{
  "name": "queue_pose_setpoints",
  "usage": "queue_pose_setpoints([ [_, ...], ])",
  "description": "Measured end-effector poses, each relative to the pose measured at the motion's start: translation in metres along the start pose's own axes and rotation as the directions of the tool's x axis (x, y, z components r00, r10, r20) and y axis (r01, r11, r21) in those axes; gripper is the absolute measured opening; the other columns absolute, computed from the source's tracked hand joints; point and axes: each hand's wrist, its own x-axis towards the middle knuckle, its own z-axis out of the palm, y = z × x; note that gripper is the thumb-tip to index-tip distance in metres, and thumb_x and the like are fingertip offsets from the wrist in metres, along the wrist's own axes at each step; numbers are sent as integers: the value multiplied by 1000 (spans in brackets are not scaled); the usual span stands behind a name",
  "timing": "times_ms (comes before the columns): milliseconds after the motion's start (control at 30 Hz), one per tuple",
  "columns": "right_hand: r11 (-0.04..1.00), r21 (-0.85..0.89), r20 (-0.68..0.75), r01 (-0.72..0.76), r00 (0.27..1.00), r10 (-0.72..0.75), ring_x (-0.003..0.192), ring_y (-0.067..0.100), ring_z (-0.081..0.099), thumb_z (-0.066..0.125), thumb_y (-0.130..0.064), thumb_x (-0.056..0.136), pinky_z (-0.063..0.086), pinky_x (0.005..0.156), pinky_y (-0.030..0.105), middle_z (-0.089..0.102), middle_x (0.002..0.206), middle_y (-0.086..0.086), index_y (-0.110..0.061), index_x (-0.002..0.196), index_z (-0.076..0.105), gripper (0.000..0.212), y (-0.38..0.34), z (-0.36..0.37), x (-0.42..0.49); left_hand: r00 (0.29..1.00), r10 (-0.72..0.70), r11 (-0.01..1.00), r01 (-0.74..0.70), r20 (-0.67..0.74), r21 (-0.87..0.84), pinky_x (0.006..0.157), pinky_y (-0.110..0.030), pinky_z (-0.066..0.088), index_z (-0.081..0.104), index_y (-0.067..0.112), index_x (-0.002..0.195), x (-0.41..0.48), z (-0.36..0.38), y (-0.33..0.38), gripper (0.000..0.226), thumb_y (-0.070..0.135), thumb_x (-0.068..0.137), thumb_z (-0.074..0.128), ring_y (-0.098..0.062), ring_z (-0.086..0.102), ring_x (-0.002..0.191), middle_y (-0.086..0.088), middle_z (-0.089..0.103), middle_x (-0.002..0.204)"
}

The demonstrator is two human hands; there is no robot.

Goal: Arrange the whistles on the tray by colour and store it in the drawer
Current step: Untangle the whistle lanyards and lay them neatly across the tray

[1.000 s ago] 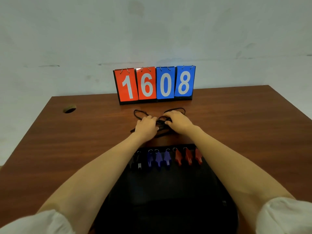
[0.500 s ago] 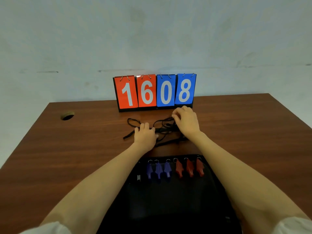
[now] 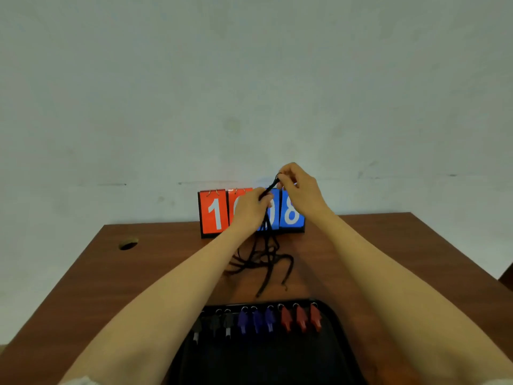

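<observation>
A black tray (image 3: 266, 359) lies at the table's near edge. Along its far rim sit black whistles (image 3: 219, 325), blue whistles (image 3: 256, 320) and red whistles (image 3: 301, 319), grouped by colour from left to right. A bundle of black lanyard cords (image 3: 263, 259) hangs from my hands down to the table. My left hand (image 3: 249, 211) grips the bundle lower down. My right hand (image 3: 299, 187) pinches its upper end, raised above the table in front of the scoreboard.
A red and blue flip scoreboard (image 3: 213, 212) showing 1608 stands at the back of the brown wooden table (image 3: 388, 259). A round cable hole (image 3: 128, 243) sits at the table's back left. A pale wall rises behind.
Both hands have lifted off the table with the cords gathered between them, so the bundle now hangs down. The view has tilted upward.
</observation>
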Motion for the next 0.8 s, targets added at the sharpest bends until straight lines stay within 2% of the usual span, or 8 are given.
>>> queue_pose_setpoints([
  [133,990,140,-178,-13,983,38,69,5,53,43,-15,99,44,70,16,58,87,-3,-11,96,50,9,-32,-23,15,998,-57,962,55,0,268,64,-29,37,64,-1,97,7,-30,-8,21,14,94,49,-25,53,78,-18,66,95],
  [200,972,231,-206,-47,974,96,68,6,55,40,-13,100,48,67,18,60,93,-1,-10,97,47,9,-44,-34,20,995,-98,925,99,-22,366,75,-32,40,62,0,108,8,-43,-17,22,10,93,50,-32,58,96,-21,62,113],
  [300,965,250,-143,-78,983,116,66,11,63,41,-13,100,55,67,20,63,91,4,-8,96,48,9,-54,-45,24,985,-164,907,134,42,400,103,-35,37,32,6,144,4,-52,-13,65,8,86,62,-34,42,130,-19,26,150],
  [367,958,269,-70,-100,990,123,71,17,68,43,-13,100,58,75,28,65,92,9,-7,96,50,9,-58,-45,23,989,-115,943,80,91,324,111,-38,34,26,11,147,3,-51,3,81,20,81,72,-31,37,135,-14,23,152],
  [467,945,301,33,-125,992,120,78,23,70,47,-11,98,58,82,33,67,93,14,-7,95,51,6,-65,-44,20,990,-14,997,2,143,82,88,-32,52,39,18,141,1,-43,38,66,31,84,69,-23,54,113,-6,48,135],
  [533,944,312,33,-110,994,105,79,22,70,49,-9,97,59,81,31,66,96,17,-7,96,52,4,-68,-43,18,991,18,1000,-17,134,-9,65,-18,46,55,11,127,0,-39,57,40,28,91,60,-15,56,83,-5,61,105],
  [600,943,322,-35,-81,995,98,79,19,70,48,-8,97,58,80,28,64,99,17,-7,96,52,4,-72,-46,19,995,47,998,-50,93,27,58,-19,40,63,2,109,1,-39,62,27,23,96,53,-11,49,63,-5,62,86],
  [800,908,416,-142,-52,982,122,81,16,69,45,-5,97,58,82,26,63,100,15,-7,100,50,6,-84,-70,21,997,-69,996,72,46,-59,63,-23,45,52,13,112,-3,-50,45,17,20,96,49,-12,52,70,-4,58,107],
])
